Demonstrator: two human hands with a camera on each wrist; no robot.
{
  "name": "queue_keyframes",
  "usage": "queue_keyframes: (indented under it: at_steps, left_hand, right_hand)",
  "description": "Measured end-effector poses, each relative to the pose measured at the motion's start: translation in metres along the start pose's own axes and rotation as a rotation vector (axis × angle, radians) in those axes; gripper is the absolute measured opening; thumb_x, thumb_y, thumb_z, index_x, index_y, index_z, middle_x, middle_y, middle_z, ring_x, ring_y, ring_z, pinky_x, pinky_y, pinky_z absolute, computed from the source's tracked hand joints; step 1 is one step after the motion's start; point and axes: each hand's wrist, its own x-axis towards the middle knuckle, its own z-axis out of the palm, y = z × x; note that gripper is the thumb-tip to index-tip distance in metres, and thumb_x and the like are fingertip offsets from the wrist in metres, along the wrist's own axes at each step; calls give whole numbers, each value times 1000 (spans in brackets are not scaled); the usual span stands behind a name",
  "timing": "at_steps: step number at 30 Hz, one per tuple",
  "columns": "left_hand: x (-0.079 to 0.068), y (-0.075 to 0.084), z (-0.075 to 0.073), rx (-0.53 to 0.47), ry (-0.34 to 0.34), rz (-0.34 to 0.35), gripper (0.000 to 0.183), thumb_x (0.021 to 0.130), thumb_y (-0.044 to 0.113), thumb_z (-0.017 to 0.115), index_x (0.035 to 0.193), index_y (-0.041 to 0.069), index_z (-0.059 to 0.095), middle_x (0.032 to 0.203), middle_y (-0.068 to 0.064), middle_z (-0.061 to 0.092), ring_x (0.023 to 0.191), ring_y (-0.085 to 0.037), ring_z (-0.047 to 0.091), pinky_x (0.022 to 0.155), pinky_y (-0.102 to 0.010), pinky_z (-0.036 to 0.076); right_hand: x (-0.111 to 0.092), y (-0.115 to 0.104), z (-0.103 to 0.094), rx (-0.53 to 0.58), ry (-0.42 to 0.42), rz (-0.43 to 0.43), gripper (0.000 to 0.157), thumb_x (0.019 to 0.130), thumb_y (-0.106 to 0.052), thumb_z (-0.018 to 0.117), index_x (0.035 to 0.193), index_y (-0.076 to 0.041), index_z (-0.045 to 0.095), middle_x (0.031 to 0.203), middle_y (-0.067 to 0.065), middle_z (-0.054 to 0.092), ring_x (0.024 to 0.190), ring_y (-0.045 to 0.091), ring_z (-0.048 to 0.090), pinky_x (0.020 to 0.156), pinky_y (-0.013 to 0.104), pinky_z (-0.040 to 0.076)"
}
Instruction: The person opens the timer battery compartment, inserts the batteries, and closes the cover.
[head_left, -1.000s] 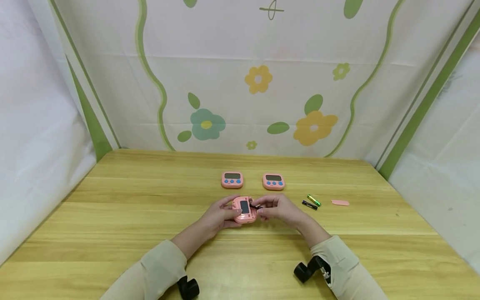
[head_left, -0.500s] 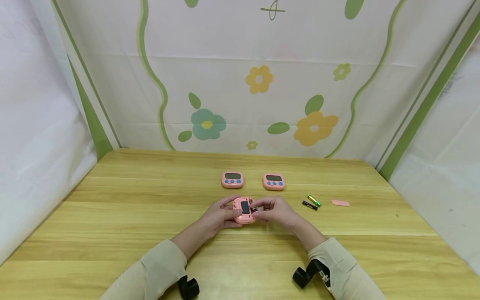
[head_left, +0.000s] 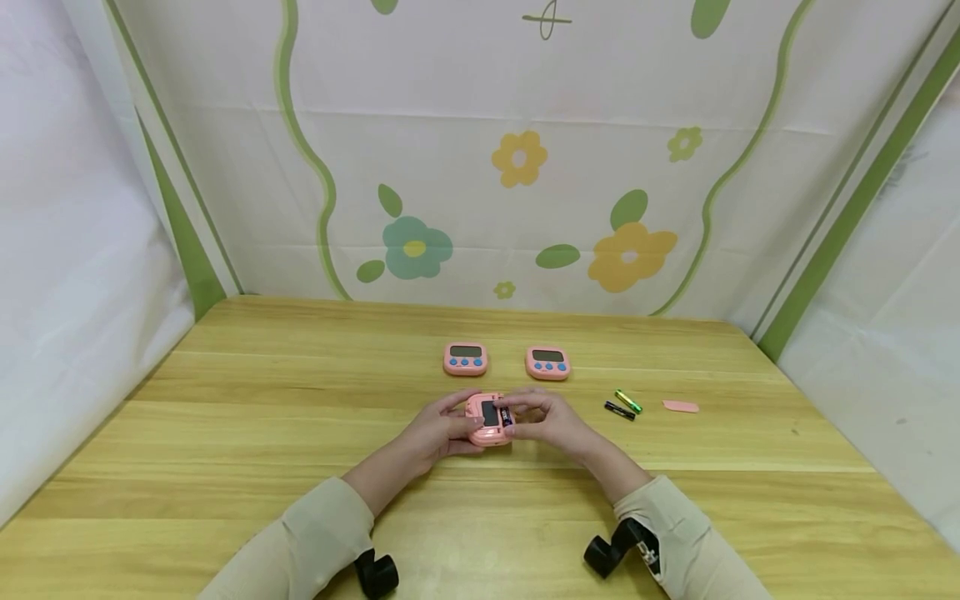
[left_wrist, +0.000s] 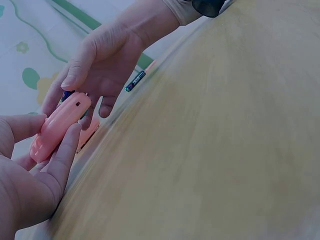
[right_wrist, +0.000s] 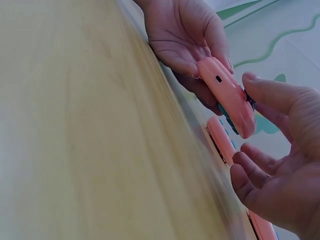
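Note:
My left hand (head_left: 435,429) grips a pink digital timer (head_left: 491,436), its back turned up and the battery compartment uncovered. A dark battery (head_left: 506,416) lies at the compartment on the timer's right side. Index finger and thumb of my right hand (head_left: 553,419) pinch that battery by its two ends. In the left wrist view, only a small dark bit of the battery (left_wrist: 67,94) shows behind the timer's edge. The right wrist view shows the right thumb on the battery, with the other fingers loosely curled below; the timer's blue buttons (right_wrist: 227,117) face down.
Two pink timers, a left one (head_left: 465,359) and a right one (head_left: 547,363), lie face up behind the hands. To the right are a green battery (head_left: 628,401), a black battery (head_left: 619,410) and a pink battery cover (head_left: 680,406) on the wooden table (head_left: 300,392).
The battery, tilted in the right fingers earlier, now lies along the compartment. My right hand has shifted slightly left towards the timer. The left hand keeps its hold.

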Motion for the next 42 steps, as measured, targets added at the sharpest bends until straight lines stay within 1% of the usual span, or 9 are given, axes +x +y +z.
queue_keyframes:
  at_steps: [4, 6, 10, 15, 18, 21, 28, 36, 42]
  left_hand:
    - [0, 1, 0, -5, -5, -5, 56, 81, -1, 55, 133, 5, 32, 110, -20, 49, 76, -23, 58, 70, -38, 50]
    - [0, 1, 0, -7, -6, -10, 56, 81, -1, 55, 132, 6, 33, 110, -20, 50, 75, -23, 58, 70, -38, 50]
    - [0, 1, 0, -2, -13, -12, 57, 81, -1, 55, 132, 6, 33, 108, -19, 51, 73, -22, 58, 69, -38, 50]
    - [0, 2, 0, 15, -24, -11, 56, 81, -1, 55, 132, 4, 33, 103, -19, 53, 72, -21, 58, 69, -38, 50]
    - [-1, 2, 1, 20, -28, -14, 55, 81, -1, 55, 132, 4, 33, 102, -19, 54, 72, -21, 58, 69, -38, 50]
    - [-2, 3, 1, 25, -31, -15, 56, 81, -1, 55, 132, 4, 33, 101, -18, 54, 72, -21, 58, 69, -38, 50]
    - [-1, 2, 0, 22, -40, -22, 56, 80, 0, 56, 131, 5, 34, 101, -19, 53, 76, -23, 58, 69, -38, 50]
    - [0, 1, 0, 23, -33, -32, 56, 79, -1, 57, 131, 7, 36, 105, -19, 52, 77, -24, 58, 68, -38, 50]
    - [-1, 1, 0, 30, -38, -27, 56, 80, -1, 57, 131, 7, 36, 104, -20, 52, 76, -24, 58, 68, -38, 50]
  right_hand:
    - [0, -3, 0, 14, -30, 42, 51, 76, 0, 63, 122, 5, 44, 113, 20, 48, 97, 34, 46, 82, 40, 40]
    - [2, 4, -1, 31, -40, 79, 57, 76, -2, 64, 127, 2, 39, 110, 19, 49, 97, 31, 47, 83, 38, 41]
    - [5, 20, -3, 93, -59, 118, 62, 76, -6, 65, 129, 2, 35, 104, 15, 52, 95, 25, 49, 81, 34, 43]
    - [5, 24, -4, 179, -84, 132, 59, 77, -7, 64, 127, 3, 35, 89, 13, 58, 77, 21, 55, 65, 30, 48]
    - [4, 25, -3, 234, -103, 150, 57, 78, -6, 63, 126, 2, 34, 80, 13, 58, 66, 20, 54, 58, 30, 48]
    - [4, 26, -2, 284, -115, 173, 56, 78, -4, 62, 126, 0, 33, 75, 14, 57, 60, 19, 53, 54, 29, 48]
    - [5, 28, -1, 358, -101, 204, 52, 78, 2, 58, 124, 0, 33, 71, 11, 56, 58, 16, 52, 51, 24, 45]
    - [4, 25, 1, 376, -95, 211, 50, 79, 3, 57, 122, 0, 32, 71, 9, 55, 54, 14, 50, 45, 21, 42]
    - [4, 24, 1, 371, -103, 206, 50, 79, 3, 56, 122, 1, 30, 71, 8, 54, 55, 13, 49, 45, 21, 41]
